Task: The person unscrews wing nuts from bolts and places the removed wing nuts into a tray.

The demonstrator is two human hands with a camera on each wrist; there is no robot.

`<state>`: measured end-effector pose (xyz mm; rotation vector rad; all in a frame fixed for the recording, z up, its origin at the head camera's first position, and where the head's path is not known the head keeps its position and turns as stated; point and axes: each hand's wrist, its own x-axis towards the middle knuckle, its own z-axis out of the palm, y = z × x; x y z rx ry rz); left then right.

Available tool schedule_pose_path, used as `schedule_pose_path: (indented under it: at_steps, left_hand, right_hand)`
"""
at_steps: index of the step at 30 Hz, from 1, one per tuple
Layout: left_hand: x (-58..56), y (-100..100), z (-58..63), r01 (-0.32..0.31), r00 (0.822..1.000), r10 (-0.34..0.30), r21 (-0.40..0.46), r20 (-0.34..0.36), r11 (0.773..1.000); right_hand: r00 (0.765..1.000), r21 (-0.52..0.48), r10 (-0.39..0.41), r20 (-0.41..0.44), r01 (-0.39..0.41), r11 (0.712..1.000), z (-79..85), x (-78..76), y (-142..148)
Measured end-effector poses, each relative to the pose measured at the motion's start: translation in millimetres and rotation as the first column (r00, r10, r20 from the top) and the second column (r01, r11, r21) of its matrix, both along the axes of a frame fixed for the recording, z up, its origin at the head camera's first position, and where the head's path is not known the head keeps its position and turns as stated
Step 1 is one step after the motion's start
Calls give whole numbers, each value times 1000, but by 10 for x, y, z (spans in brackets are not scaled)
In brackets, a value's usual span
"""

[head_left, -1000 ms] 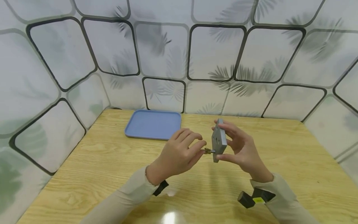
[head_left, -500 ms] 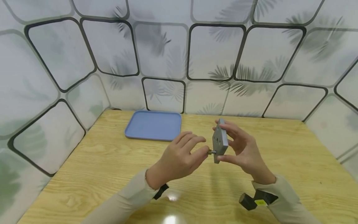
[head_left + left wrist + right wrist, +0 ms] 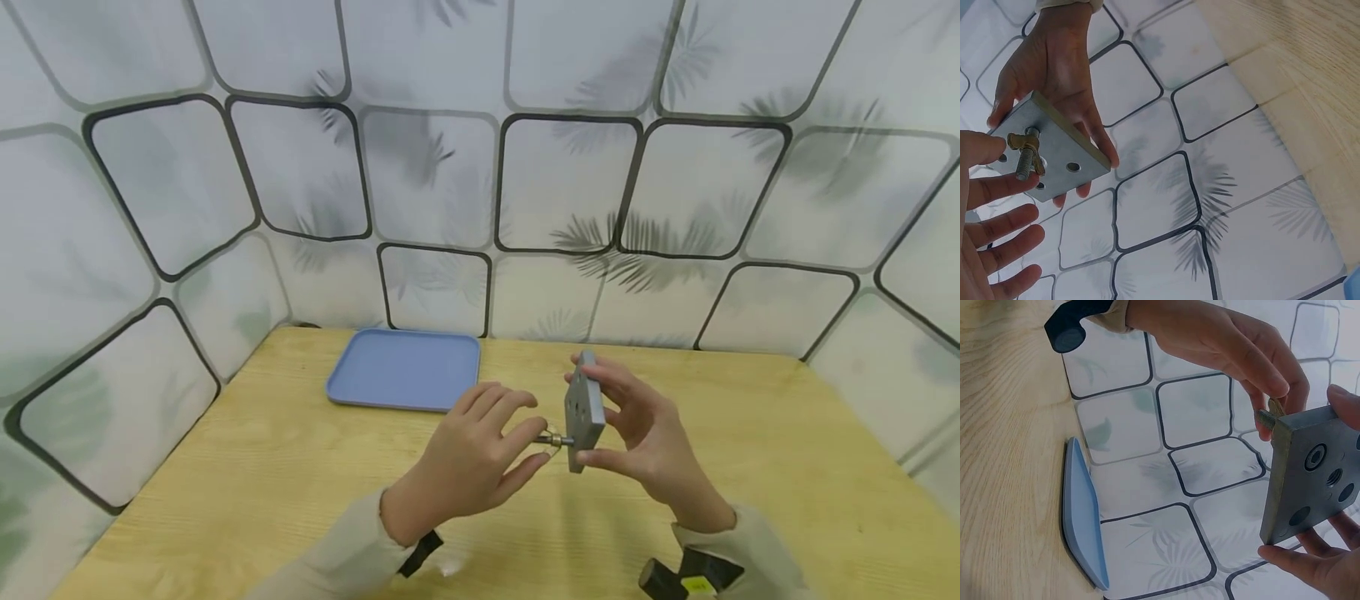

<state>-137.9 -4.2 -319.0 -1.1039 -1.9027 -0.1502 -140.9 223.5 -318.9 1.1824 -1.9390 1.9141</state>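
Observation:
My right hand (image 3: 651, 435) grips a grey metal plate (image 3: 587, 414) by its edges, holding it upright above the table. Several round holes pierce the plate, and a hex-socket bolt head (image 3: 1316, 457) sits in one of them. The bolt's threaded shank (image 3: 1024, 167) sticks out on the side facing my left hand (image 3: 467, 462). A brass wing nut (image 3: 1036, 156) is on that shank, close to the plate. My left thumb and index finger stand apart on either side of the wing nut, fingertips right at its wings, the other fingers loosely extended.
A blue rectangular tray (image 3: 405, 371) lies at the back of the wooden table (image 3: 247, 467), left of the hands. Patterned fabric walls (image 3: 427, 175) enclose the back and sides. A black wrist camera (image 3: 663, 577) is strapped on the right sleeve.
The left thumb and index finger, together at the wing nut half a second ago, have spread apart, showing the shank's end. The right hand's grip stays the same. The head view has tilted up slightly.

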Motion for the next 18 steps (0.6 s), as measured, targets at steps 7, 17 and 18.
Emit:
schedule_pose_path:
  at_steps: [7, 17, 18]
  left_hand:
    - [42, 2, -37, 4, 1000, -4, 11, 30, 1000]
    - [61, 11, -28, -11, 999, 10, 23, 54, 1000]
    - [54, 12, -23, -5, 999, 4, 23, 42, 1000]
  right_hand:
    - [1000, -24, 15, -13, -15, 1000, -48, 19, 23]
    - [1000, -10, 3, -5, -3, 1000, -45, 16, 6]
    - [1000, -10, 3, -6, -3, 1000, -39, 9, 6]
